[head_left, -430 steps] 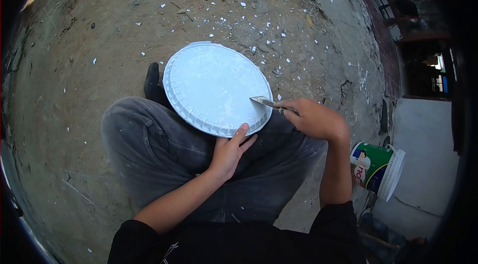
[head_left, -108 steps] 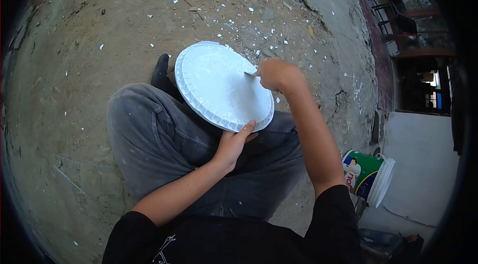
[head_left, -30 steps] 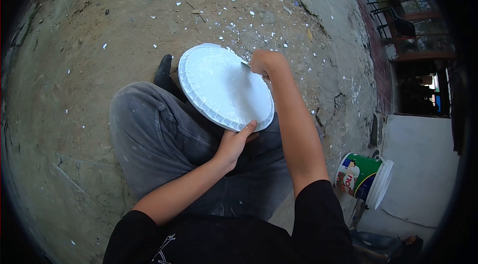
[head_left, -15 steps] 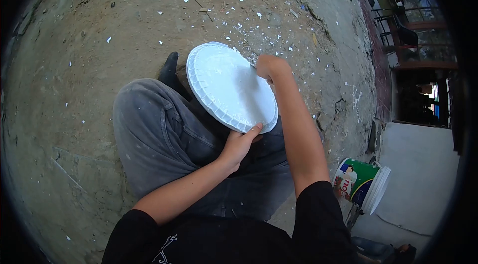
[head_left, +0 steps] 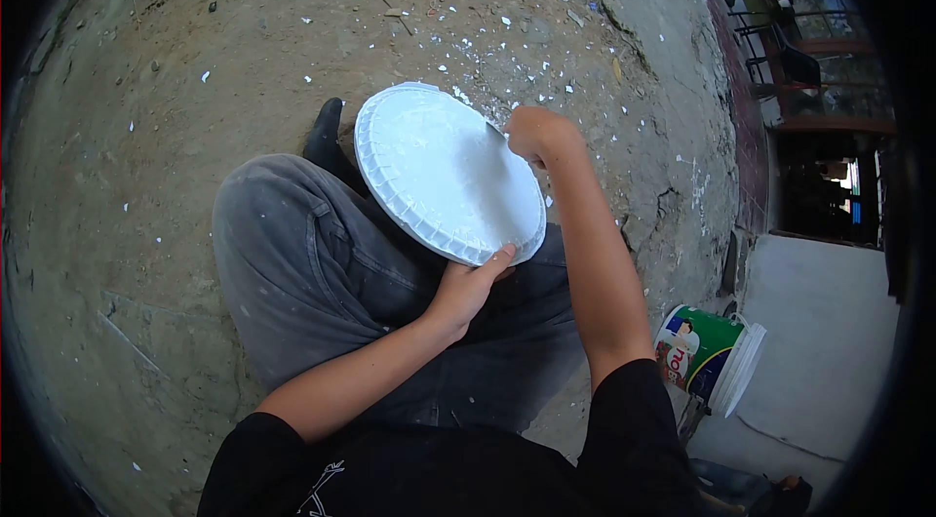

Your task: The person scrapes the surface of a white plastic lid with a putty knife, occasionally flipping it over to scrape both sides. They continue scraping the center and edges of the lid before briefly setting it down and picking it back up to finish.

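Observation:
A round white bucket lid (head_left: 444, 166) with a ribbed rim is held tilted above my lap. My left hand (head_left: 466, 295) grips its near edge, thumb on top and the other fingers underneath. At the lid's right edge is my right hand (head_left: 539, 137), closed in a fist. Whatever my right fingers hold is mostly hidden; only a thin dark sliver shows beside them at the rim. Pale smudges mark the lid's surface. White flakes (head_left: 469, 63) lie scattered on the ground just beyond the lid.
My bent leg in grey trousers (head_left: 283, 244) is below the lid, with a dark shoe or sock (head_left: 325, 132) beyond it. A green paint bucket (head_left: 709, 356) with a white rim stands at the right. Chairs (head_left: 775, 29) are by the building at the upper right.
My right fist has shifted slightly to the right along the lid's edge. The lid has tilted a little, and my left hand keeps its hold. The view has shifted slightly.

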A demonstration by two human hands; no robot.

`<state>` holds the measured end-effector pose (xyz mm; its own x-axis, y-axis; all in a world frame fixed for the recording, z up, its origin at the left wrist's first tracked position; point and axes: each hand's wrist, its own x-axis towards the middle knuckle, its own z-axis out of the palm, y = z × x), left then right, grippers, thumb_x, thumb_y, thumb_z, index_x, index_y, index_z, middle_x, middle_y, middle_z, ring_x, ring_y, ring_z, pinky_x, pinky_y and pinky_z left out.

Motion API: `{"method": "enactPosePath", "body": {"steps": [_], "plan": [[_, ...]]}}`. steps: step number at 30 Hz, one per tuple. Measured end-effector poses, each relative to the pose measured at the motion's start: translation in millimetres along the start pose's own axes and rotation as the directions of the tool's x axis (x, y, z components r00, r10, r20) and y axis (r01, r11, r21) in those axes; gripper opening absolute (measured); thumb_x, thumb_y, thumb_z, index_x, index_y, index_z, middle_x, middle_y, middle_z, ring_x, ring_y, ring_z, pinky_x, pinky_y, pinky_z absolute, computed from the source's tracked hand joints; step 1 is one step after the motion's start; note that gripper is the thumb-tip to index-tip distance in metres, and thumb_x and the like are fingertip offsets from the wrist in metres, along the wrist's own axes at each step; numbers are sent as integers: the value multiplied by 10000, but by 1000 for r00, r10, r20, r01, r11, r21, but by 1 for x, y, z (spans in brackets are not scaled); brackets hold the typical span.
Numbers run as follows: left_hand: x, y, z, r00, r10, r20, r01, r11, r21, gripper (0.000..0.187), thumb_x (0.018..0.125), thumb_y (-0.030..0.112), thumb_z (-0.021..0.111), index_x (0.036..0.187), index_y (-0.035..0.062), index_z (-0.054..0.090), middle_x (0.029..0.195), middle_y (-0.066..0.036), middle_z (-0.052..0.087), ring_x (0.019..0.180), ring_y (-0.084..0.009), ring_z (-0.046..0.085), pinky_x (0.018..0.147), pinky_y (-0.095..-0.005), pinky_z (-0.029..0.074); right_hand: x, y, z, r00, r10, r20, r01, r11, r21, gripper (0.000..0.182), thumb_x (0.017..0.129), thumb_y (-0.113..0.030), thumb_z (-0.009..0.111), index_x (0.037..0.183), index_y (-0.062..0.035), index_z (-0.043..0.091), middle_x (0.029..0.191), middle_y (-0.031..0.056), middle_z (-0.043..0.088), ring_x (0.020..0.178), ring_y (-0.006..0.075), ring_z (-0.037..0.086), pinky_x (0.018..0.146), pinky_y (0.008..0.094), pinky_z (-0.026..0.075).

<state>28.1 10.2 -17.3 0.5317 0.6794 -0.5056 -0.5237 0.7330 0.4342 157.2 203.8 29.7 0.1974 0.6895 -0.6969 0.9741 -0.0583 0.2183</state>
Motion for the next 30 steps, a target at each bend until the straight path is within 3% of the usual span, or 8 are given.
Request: {"method": "enactPosePath", "body": {"steps": [3, 8, 12, 17, 19, 24, 28, 30], "plan": [[-1, 1, 1, 1000, 16, -16, -16, 999, -31, 427, 984, 185, 610, 1350, 18, 467, 1305, -95, 554, 1202, -193, 545, 1016, -384, 482, -16, -11, -4, 1000, -10, 13, 11, 996, -89, 319, 850, -60, 531, 1119, 14, 686, 1192, 220, 659, 1086, 367, 657, 912, 435, 540], [-2, 1, 0, 1000, -2, -5, 2, 1000, -23, 431, 984, 191, 610, 1353, 20, 466, 1299, -91, 556, 1201, -195, 545, 1015, -388, 482, -25, -19, 8, 998, 11, -62, -6, 998, 70, 309, 872, -78, 518, 1115, 7, 689, 1189, 222, 660, 1087, 371, 655, 921, 445, 536], [0, 0, 0, 1000, 9, 17, -9, 1000, -11, 426, 985, 190, 610, 1351, 22, 469, 1292, -89, 559, 1201, -196, 543, 1019, -389, 479, 5, -11, 21, 992, 25, -122, -17, 998, 69, 309, 879, -81, 512, 1117, 5, 689, 1176, 229, 663, 1090, 374, 652, 919, 448, 537], [-2, 0, 0, 1000, 14, -2, -14, 998, -56, 425, 988, 187, 604, 1350, 13, 465, 1303, -91, 551, 1201, -198, 544, 1023, -391, 481, -25, -12, 20, 976, -163, -142, 161, 987, -29, 354, 852, -70, 518, 1159, -33, 689, 1062, 225, 697, 1000, 383, 681, 862, 448, 556], [-3, 3, 3, 1000, -10, 9, 11, 995, -100, 424, 991, 176, 597, 1353, 8, 454, 1305, -92, 549, 1209, -201, 540, 1027, -398, 484, -59, -9, 25, 929, -266, -256, 279, 960, 16, 451, 846, -45, 526, 1239, -202, 682, 940, 246, 689, 821, 374, 689, 777, 440, 547], [0, -4, -3, 1000, -3, 26, 7, 986, -165, 464, 969, 207, 639, 1349, 15, 456, 1284, -80, 554, 1191, -191, 553, 990, -362, 515, -128, -17, 12, 884, -394, -251, 402, 915, -24, 455, 853, -59, 541, 1256, -224, 672, 858, 235, 687, 767, 357, 691, 738, 450, 551], [-2, -6, -3, 999, 49, 6, -47, 981, -189, 505, 965, 222, 648, 1358, 1, 419, 1299, -96, 531, 1196, -200, 549, 1000, -374, 512, -115, -45, 10, 896, -389, -212, 372, 921, -119, 506, 821, -39, 544, 1261, -253, 671, 893, 212, 707, 803, 331, 709, 741, 437, 574], [-1, -8, -6, 998, 59, 14, -56, 982, -182, 511, 964, 224, 650, 1357, -4, 416, 1301, -99, 528, 1199, -201, 546, 1005, -374, 509, -88, -61, 6, 917, -359, -171, 340, 931, -134, 457, 816, -40, 544, 1219, -193, 697, 934, 194, 718, 840, 325, 717, 755, 420, 580]]}}
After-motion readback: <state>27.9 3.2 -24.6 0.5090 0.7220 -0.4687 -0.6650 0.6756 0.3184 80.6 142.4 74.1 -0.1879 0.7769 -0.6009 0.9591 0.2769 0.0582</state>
